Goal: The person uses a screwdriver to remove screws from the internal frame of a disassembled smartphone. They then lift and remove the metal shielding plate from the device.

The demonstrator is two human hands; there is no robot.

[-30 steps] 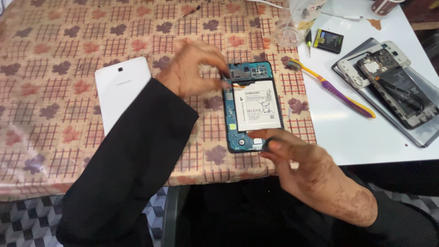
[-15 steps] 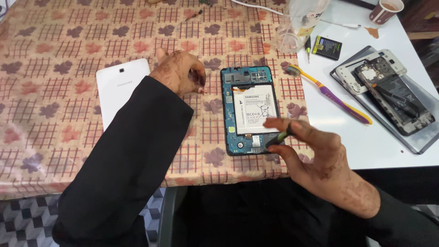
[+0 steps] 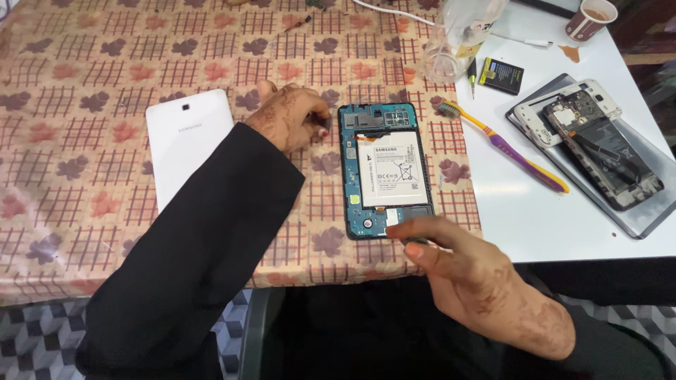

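An opened tablet (image 3: 373, 116) lies face down on the patterned tablecloth (image 3: 84, 84), its blue inner frame and white battery (image 3: 391, 169) exposed. My left hand (image 3: 292, 116) rests curled beside the tablet's upper left edge, fingertips touching the frame, with nothing visible in it. My right hand (image 3: 465, 278) hovers at the tablet's bottom edge. Its thumb and fingers pinch a small dark tool (image 3: 415, 241) over the lower right corner. The tablet's white back cover (image 3: 186, 141) lies to the left, partly under my left sleeve.
On the white table (image 3: 521, 218) to the right lie a yellow-and-purple toothbrush (image 3: 503, 144), a small black battery (image 3: 501, 76) and a dismantled phone (image 3: 598, 141) on a grey slab (image 3: 648, 211). A clear plastic container (image 3: 458, 35) and a paper cup (image 3: 590, 17) stand at the back.
My left hand has slid off the tablet's top end to its left edge and curled up. My right hand has lifted from the bottom edge and now pinches the small dark tool there.
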